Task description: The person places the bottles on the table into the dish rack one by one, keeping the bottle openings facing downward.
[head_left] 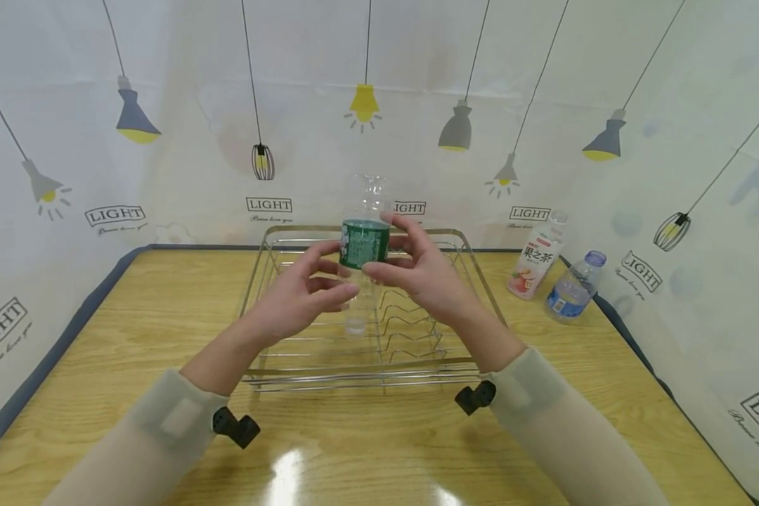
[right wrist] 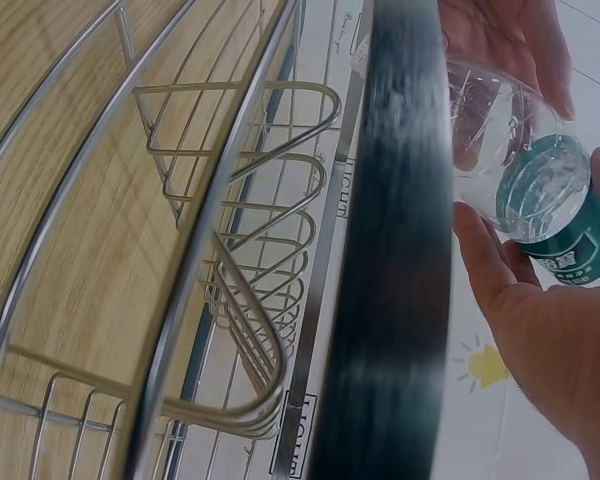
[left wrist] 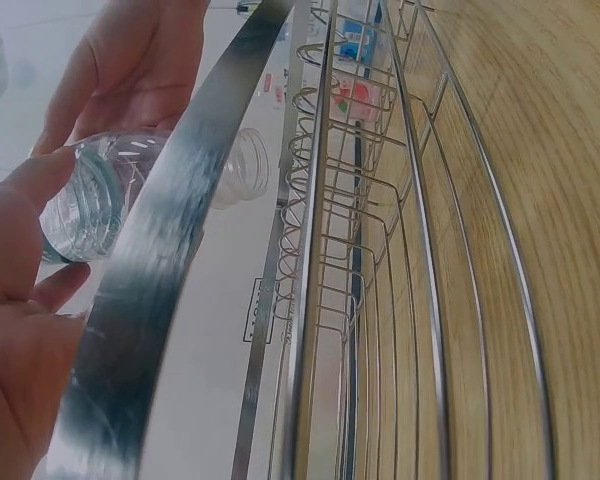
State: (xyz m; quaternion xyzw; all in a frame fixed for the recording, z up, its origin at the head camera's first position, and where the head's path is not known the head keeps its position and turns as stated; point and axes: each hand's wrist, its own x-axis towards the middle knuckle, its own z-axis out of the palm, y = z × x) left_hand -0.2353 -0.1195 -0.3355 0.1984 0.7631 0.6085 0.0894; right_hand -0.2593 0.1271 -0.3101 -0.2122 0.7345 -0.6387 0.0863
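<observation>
A clear plastic bottle with a green label is held upside down, its neck pointing down over a wire dish rack. My left hand holds it from the left, with the fingers at the label and the thumb lower, in front of the clear part. On the other side my right hand grips the label, thumb in front and fingers behind. In the left wrist view the rack's metal rim crosses in front of the bottle. The right wrist view shows the green label between my right fingers.
At the right of the wooden table stand a white-labelled drink bottle and a clear bottle with a blue label. A cloth printed with lamps hangs behind. Wavy wire dividers line the rack's right half.
</observation>
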